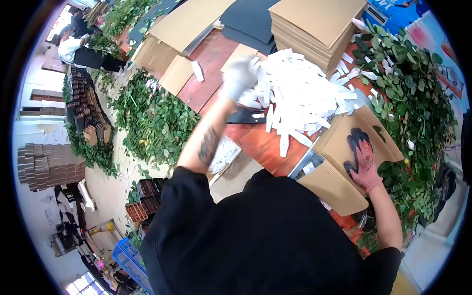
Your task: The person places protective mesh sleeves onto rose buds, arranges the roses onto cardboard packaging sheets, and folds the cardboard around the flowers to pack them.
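My left hand [240, 77], in a white glove and blurred by motion, is over the red table [199, 91], at the left edge of a heap of white paper strips [300, 86]. Whether it holds anything cannot be made out. My right hand [363, 160], in a pink glove with dark fingers, lies with its fingers spread on a folded brown cardboard sheet [339, 140]. Another brown cardboard piece [332, 187] lies just below it. A black flat object [243, 116] is beside the strips, below my left hand.
Stacked brown cardboard [319, 27] and dark sheets [248, 22] stand at the table's back. Leafy stems [408, 83] pile up at the right, and more greenery [152, 118] lies left of the table. A blue crate [132, 263] is at lower left. Another person [88, 56] stands far left.
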The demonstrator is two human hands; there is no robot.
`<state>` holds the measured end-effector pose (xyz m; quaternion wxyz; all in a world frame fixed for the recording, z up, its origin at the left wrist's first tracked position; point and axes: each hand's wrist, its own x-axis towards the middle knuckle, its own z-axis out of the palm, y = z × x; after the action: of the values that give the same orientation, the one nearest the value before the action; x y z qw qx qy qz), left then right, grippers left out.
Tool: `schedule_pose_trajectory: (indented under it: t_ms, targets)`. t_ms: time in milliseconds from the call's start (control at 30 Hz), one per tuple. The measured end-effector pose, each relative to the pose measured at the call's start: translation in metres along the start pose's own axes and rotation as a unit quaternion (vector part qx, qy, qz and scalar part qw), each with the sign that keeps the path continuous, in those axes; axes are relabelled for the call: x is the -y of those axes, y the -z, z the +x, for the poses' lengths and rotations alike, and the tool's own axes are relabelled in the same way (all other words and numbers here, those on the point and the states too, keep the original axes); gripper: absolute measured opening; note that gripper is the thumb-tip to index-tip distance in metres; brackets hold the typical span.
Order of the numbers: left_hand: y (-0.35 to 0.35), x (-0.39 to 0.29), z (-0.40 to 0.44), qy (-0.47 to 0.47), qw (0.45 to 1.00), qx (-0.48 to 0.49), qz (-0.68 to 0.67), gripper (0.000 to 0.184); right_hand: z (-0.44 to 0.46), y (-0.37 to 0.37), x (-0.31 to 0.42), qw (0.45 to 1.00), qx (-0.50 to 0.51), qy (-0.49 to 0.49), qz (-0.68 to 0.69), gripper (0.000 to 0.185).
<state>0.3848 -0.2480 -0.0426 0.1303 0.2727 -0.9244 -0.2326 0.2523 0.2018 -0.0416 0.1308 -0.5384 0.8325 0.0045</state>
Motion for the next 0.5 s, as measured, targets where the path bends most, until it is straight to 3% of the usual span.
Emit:
schedule_pose_trajectory:
  t_ms: [33, 133, 167, 233, 367, 400, 433, 500]
  targets:
    - [-0.011, 0.043, 0.021, 0.069, 0.992, -0.054, 0.09, 0.05, 0.0, -0.001, -0.002, 1.0, -0.001, 0.01, 0.007, 0.08]
    - [-0.021, 0.088, 0.034, 0.208, 0.954, 0.047, 0.211, 0.065, 0.0, -0.003, -0.005, 0.999, -0.016, 0.034, 0.008, 0.081]
    - [-0.022, 0.095, 0.039, 0.206, 0.955, 0.046, 0.209, 0.065, -0.001, -0.007, -0.007, 0.998, -0.037, 0.053, 0.0, 0.081]
    - [-0.017, 0.101, 0.047, 0.25, 0.947, 0.158, 0.122, 0.067, -0.002, -0.01, -0.009, 0.998, -0.045, 0.053, 0.006, 0.082]
    - [-0.002, 0.106, 0.041, 0.206, 0.957, 0.059, 0.197, 0.061, -0.002, -0.009, -0.004, 0.993, -0.083, 0.059, 0.066, 0.087]
    - [0.002, 0.114, 0.044, 0.196, 0.965, 0.024, 0.173, 0.056, -0.003, -0.007, -0.003, 0.991, -0.084, 0.045, 0.092, 0.087]
    - [-0.001, 0.134, 0.051, 0.229, 0.973, 0.013, 0.04, 0.049, -0.002, -0.012, -0.005, 0.98, -0.12, 0.038, 0.156, 0.089]
    - [0.015, 0.151, 0.056, 0.163, 0.986, 0.025, -0.022, 0.044, 0.0, -0.001, -0.004, 0.982, -0.102, 0.006, 0.161, 0.091]
